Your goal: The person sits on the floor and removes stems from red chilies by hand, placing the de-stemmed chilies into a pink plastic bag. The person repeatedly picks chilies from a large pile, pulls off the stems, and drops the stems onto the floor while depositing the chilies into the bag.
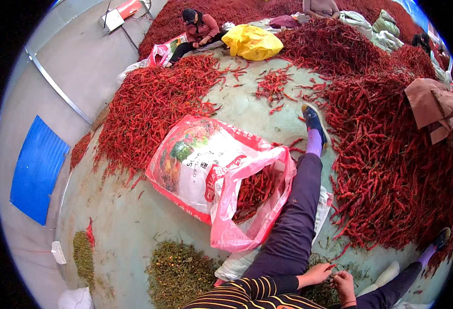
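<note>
My left hand is closed on a red chili pepper, low in the view between my outstretched legs. Close beside it on the right is my right hand, fingers bent together at the pepper's near end; whether it grips a stem is too small to tell. Green stems lie on the floor below both hands. Against my left leg rests a pink and white woven plastic sack, its mouth open towards me, with red chili peppers inside. A large heap of red chili peppers spreads to the right.
Another chili heap lies beyond the sack at left. A pile of green stems is at lower left. Farther off sit a person beside a yellow bag and another person. Brown cloth lies on the right heap.
</note>
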`<act>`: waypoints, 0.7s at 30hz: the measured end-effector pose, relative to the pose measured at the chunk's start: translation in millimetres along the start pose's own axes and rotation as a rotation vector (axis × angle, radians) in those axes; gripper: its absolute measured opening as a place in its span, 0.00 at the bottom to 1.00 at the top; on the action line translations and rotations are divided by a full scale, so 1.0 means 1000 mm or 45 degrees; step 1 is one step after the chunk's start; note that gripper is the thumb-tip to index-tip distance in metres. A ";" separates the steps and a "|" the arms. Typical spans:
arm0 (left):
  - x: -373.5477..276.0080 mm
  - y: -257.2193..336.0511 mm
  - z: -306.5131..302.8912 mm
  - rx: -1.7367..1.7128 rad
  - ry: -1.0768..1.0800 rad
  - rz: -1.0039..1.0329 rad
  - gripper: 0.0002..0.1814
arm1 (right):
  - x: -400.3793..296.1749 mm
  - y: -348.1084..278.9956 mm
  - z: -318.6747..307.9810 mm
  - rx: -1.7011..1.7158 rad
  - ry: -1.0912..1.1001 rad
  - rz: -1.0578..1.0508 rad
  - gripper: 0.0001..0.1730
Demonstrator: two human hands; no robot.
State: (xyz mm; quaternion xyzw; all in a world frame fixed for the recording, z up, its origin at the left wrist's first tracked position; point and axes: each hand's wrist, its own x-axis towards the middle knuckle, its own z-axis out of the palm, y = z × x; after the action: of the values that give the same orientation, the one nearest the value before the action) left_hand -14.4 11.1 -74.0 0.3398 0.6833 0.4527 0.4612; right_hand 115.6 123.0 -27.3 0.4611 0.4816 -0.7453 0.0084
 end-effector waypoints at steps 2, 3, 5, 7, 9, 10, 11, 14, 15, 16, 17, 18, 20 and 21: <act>-0.003 0.004 -0.002 0.011 0.025 -0.028 0.13 | -0.004 0.000 0.001 -0.010 -0.021 0.010 0.04; -0.001 0.006 -0.005 0.010 -0.003 -0.037 0.14 | -0.003 -0.001 0.001 -0.006 -0.022 0.014 0.04; -0.001 0.016 -0.012 0.000 -0.074 -0.064 0.14 | 0.002 0.007 -0.007 -0.080 -0.038 0.003 0.04; -0.001 0.001 -0.003 0.039 -0.109 -0.054 0.14 | 0.004 0.010 -0.009 -0.113 -0.053 -0.009 0.04; 0.000 -0.001 0.001 0.079 -0.105 -0.062 0.14 | -0.001 0.009 -0.006 -0.081 -0.014 -0.032 0.05; -0.001 0.007 -0.005 0.102 -0.180 -0.068 0.14 | 0.000 0.010 -0.009 -0.067 -0.033 -0.033 0.06; -0.003 0.014 -0.008 0.096 -0.212 -0.066 0.14 | -0.003 0.009 -0.010 -0.055 -0.022 -0.018 0.06; -0.006 0.015 -0.010 0.053 -0.220 -0.060 0.14 | -0.009 0.008 -0.006 -0.051 -0.029 0.011 0.05; -0.003 0.011 -0.008 0.026 -0.188 -0.042 0.13 | -0.006 0.010 -0.007 -0.055 -0.026 -0.014 0.05; -0.003 0.008 -0.007 -0.001 -0.157 -0.024 0.13 | -0.002 0.013 -0.009 -0.059 -0.023 -0.039 0.04; -0.005 0.011 -0.007 -0.007 -0.163 -0.044 0.13 | -0.004 0.015 -0.009 -0.058 -0.008 -0.058 0.04; -0.005 0.013 -0.009 -0.013 -0.169 -0.065 0.13 | -0.006 0.017 -0.010 -0.061 0.002 -0.040 0.04; -0.003 0.010 -0.006 -0.032 -0.121 -0.038 0.14 | -0.006 0.008 -0.002 -0.076 0.011 -0.016 0.04; -0.002 0.007 -0.006 -0.012 -0.109 -0.071 0.14 | -0.006 0.008 -0.002 -0.099 0.023 -0.028 0.04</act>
State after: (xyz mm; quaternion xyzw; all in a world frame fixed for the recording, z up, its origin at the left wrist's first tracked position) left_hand -18.7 10.1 -65.5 0.3376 0.6700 0.4280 0.5039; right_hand 124.2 117.7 -28.9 0.4618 0.5153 -0.7218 0.0138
